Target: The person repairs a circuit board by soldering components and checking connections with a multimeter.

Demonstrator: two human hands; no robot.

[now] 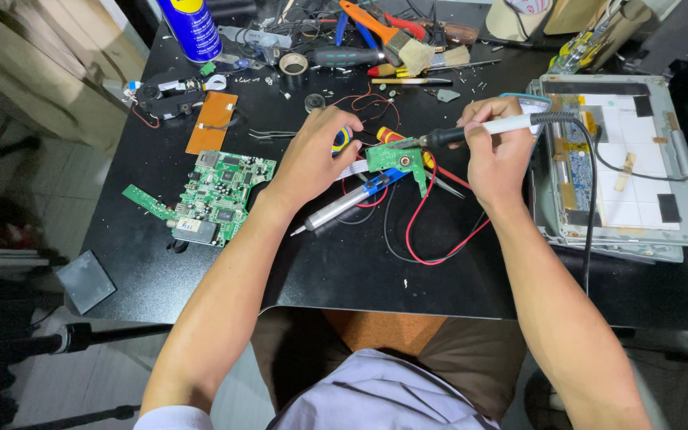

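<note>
- Head view: we look down on a black worktop [344, 271] crowded with electronics parts and tools, with both of our bare forearms reaching in from below.
- Our right hand [494, 151] is closed in a pen-like grip on a soldering iron [483, 128] with a white handle and black collar; its tip points left and meets the small green circuit board [396, 158] near the middle of the worktop.
- The iron's black cord [591, 199] trails off to the right and down over the edge of a dismantled screen panel [623, 159] in a metal frame.
- Our left hand [312, 155] rests just left of the small board, fingers curled and pressed onto a yellow-and-blue object [343, 139]; we cannot tell what that object is.
- Red and black wires [420, 231] loop across the worktop below the small board.
- A silver desoldering pump with a blue end [344, 203] lies at a slant just below our left hand.
- A larger green circuit board [220, 191] lies well to the left, an orange flat piece [211, 121] beyond it.
- Along the far edge sit a blue spray can [190, 28], a brush [396, 40] with an orange handle, pliers and a tape roll [293, 64].
</note>
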